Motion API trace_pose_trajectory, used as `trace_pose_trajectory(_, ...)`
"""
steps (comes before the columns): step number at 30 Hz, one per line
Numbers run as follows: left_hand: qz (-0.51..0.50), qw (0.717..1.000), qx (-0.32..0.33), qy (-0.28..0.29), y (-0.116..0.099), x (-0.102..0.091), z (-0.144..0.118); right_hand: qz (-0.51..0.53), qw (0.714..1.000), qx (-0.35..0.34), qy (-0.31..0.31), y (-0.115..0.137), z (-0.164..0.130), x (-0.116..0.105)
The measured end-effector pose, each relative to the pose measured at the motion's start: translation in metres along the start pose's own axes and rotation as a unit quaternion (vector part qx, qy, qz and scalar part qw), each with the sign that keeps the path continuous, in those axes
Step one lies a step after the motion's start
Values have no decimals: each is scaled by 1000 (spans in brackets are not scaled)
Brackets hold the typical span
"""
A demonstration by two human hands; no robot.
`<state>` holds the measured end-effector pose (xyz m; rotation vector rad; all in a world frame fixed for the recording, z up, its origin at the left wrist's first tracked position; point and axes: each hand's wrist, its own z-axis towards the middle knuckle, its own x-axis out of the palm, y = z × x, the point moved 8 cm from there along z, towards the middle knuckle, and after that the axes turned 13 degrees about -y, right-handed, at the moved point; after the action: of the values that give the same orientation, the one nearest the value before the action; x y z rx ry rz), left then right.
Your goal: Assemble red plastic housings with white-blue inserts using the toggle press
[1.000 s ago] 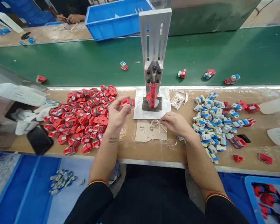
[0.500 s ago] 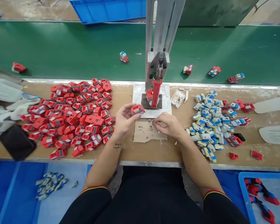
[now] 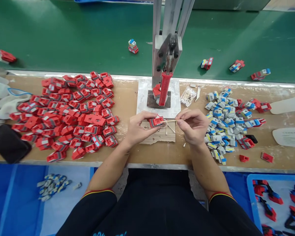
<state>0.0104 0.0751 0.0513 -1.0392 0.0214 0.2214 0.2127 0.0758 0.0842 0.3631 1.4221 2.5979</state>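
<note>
My left hand (image 3: 137, 128) holds a small red plastic part (image 3: 156, 121) above a piece of cardboard (image 3: 159, 134). My right hand (image 3: 194, 126) pinches a thin wooden stick (image 3: 169, 121) whose tip touches the red part. Both hands hover in front of a small hand press with a red handle (image 3: 164, 88) on a white base plate (image 3: 142, 105). A large heap of red parts (image 3: 68, 114) lies to the left, and a pile of grey, blue and red parts (image 3: 226, 121) lies to the right.
A green conveyor belt (image 3: 76, 39) runs behind the bench carrying a few assembled pieces (image 3: 132, 46). A packet of sticks (image 3: 188, 96) lies beside the press. White gloves (image 3: 5, 105) and a black object (image 3: 7, 142) sit far left. Blue trays are below the bench edge.
My left hand brought the red part down and right to the middle. My right hand lifted a stick off the cardboard and put its tip to the part. The view tilted downward.
</note>
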Motion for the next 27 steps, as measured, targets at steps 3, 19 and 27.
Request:
trace_pose_trajectory(3,8,1000,3,21,-4,4,-3,-5,1000,18,4,-4,-3,3)
trace_pose_trajectory(19,14,1000,-2,24,-6,5,-4,-36,999,12,26,-7,-5,9)
trace_pose_trajectory(27,17,1000,6,25,-6,4,-4,-67,996,-50,13,5,2,1)
